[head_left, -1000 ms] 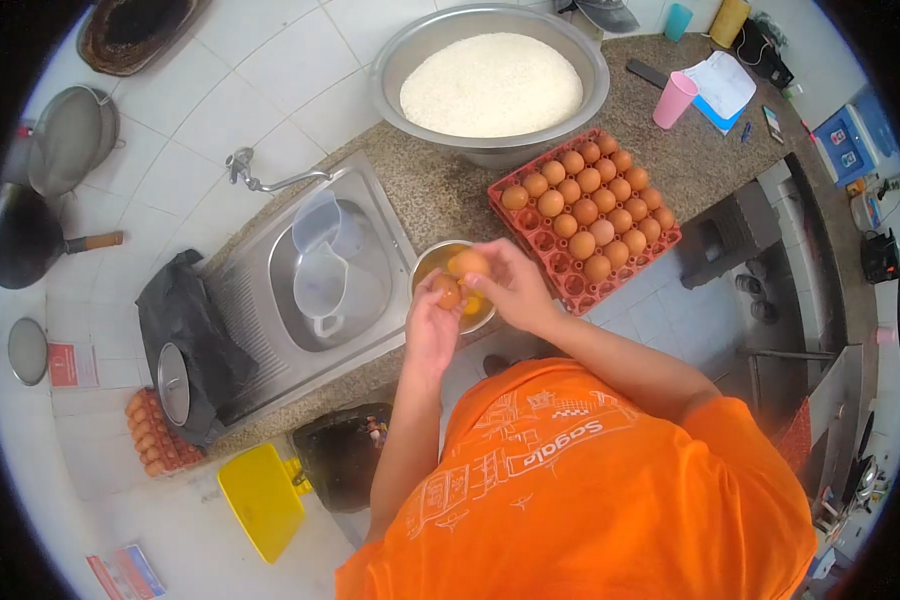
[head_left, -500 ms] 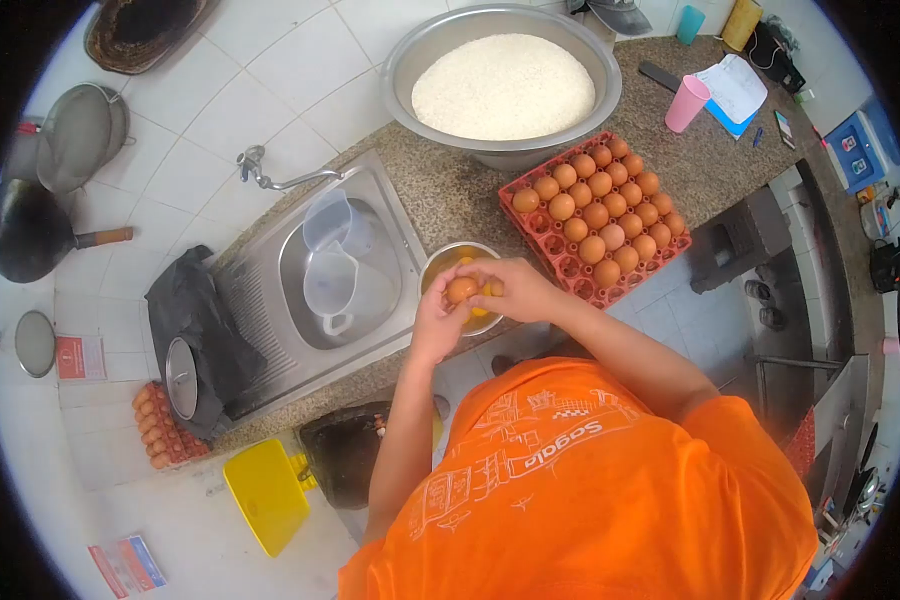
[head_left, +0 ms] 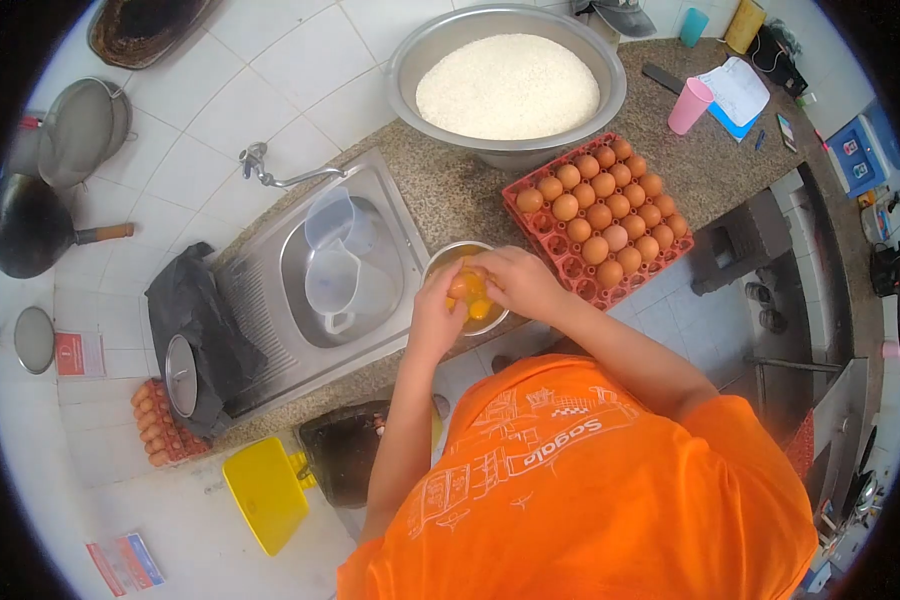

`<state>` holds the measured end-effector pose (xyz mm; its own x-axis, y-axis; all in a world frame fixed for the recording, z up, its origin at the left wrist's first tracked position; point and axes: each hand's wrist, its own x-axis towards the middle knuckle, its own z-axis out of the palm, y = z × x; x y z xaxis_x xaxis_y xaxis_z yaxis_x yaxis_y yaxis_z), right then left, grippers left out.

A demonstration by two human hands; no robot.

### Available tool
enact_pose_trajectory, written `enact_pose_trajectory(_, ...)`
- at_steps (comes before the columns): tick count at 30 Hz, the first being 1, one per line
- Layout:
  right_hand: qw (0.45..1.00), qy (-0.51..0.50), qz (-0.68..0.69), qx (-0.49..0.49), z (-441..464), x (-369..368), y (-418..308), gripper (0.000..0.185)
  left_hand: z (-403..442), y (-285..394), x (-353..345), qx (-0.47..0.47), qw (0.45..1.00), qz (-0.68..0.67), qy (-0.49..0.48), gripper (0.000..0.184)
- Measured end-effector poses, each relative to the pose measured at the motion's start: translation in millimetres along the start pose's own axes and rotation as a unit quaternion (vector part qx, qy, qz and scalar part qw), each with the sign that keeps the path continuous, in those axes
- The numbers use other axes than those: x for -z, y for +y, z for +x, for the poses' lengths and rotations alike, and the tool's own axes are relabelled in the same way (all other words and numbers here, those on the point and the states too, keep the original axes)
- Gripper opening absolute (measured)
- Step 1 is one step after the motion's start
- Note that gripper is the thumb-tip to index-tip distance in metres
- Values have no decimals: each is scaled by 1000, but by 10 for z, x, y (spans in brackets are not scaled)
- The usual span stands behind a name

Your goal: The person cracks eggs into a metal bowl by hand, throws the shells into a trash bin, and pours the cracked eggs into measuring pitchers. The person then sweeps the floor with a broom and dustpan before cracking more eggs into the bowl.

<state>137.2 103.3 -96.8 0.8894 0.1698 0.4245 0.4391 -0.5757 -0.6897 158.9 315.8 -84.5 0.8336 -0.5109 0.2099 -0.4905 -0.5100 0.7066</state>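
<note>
Over a small metal bowl (head_left: 448,250), my left hand (head_left: 436,312) and my right hand (head_left: 520,282) meet with their fingers closed around a brown egg (head_left: 461,287). The fingers partly cover the egg, so how far its shell is parted cannot be made out. Yellow yolks (head_left: 480,308) show inside the bowl, just under the hands. A red egg tray (head_left: 570,268) stands right of the bowl, with brown eggs in most of its cups and some bare cups along the near side.
Left of the bowl is a steel sink (head_left: 295,262) holding clear plastic jugs (head_left: 332,285). Behind stands a large metal basin (head_left: 402,85) of pale grainy stuff (head_left: 508,88). A pink cup (head_left: 690,106) is at the right. Below the counter is a yellow lid (head_left: 266,495).
Both hands have shifted slightly over the bowl, and the egg is now between their fingertips. More yolk shows in the bowl beneath them.
</note>
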Motion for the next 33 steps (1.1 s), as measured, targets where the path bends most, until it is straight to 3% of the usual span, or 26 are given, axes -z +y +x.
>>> enact_pose_trajectory(1,1000,1,0,1,3,-14,-8,35,4,16,4,-10,1000,12,25,60)
enact_pose_trajectory(2,996,21,64,-59,-1,-37,-21,34,11,20,-24,-11,1000,13,26,60)
enact_pose_trajectory(3,984,41,128,-119,-2,-46,-37,35,7,11,-80,55,988,-144,29,59)
enact_pose_trajectory(4,984,42,128,-118,6,-33,-36,35,2,-16,-122,119,947,-297,31,59)
enact_pose_trajectory(6,991,-55,99,-74,51,40,-39,39,-42,-141,-148,154,921,-358,-3,58)
enact_pose_trajectory(8,991,-84,86,-64,119,131,-68,42,-196,-241,-98,189,887,-419,-32,57)
enact_pose_trajectory(10,994,-94,18,-53,235,240,-59,46,-474,-135,149,194,837,-506,77,54)
enact_pose_trajectory(12,986,-50,-140,-72,379,378,106,51,-1002,-231,497,235,840,-462,160,54)
enact_pose_trajectory(14,938,-97,-297,-153,593,553,219,31,-1680,-339,831,255,841,-399,261,52)
enact_pose_trajectory(16,921,-112,-350,-126,655,548,566,25,-2436,-476,1122,377,810,-307,329,59)
enact_pose_trajectory(18,874,-172,-447,-79,711,484,776,22,-3263,-797,1138,362,860,-6,360,67)
enact_pose_trajectory(19,857,-178,-478,-73,766,466,729,20,-3557,-815,1149,465,805,165,328,71)
enact_pose_trajectory(20,856,-179,-480,-72,832,505,678,20,-3788,-856,1158,547,717,328,282,75)
enact_pose_trajectory(21,852,-211,-471,-91,909,581,609,20,-3988,-1039,1110,525,716,305,344,72)
enact_pose_trajectory(22,846,-246,-460,-110,977,663,492,19,-3846,-975,1101,526,717,302,344,72)
enact_pose_trajectory(24,875,-270,-396,-71,1062,853,120,22,-3348,-755,1013,431,802,75,406,67)
enact_pose_trajectory(25,900,-291,-323,-39,1048,879,-52,25,-2739,-393,994,470,777,-132,398,59)
enact_pose_trajectory(27,915,-353,-182,75,974,803,-258,30,-1891,-25,846,398,856,-248,216,53)
enact_pose_trajectory(28,917,-355,-153,102,894,733,-407,33,-1588,13,632,342,842,-388,156,55)
enact_pose_trajectory(30,915,-368,-111,122,728,605,-728,39,-997,272,261,237,828,-501,79,58)
enact_pose_trajectory(31,912,-380,-97,119,669,583,-844,42,-785,365,226,229,828,-506,81,58)
enact_pose_trajectory(33,939,-331,-55,83,513,561,-918,45,-481,509,237,247,757,-604,-15,54)
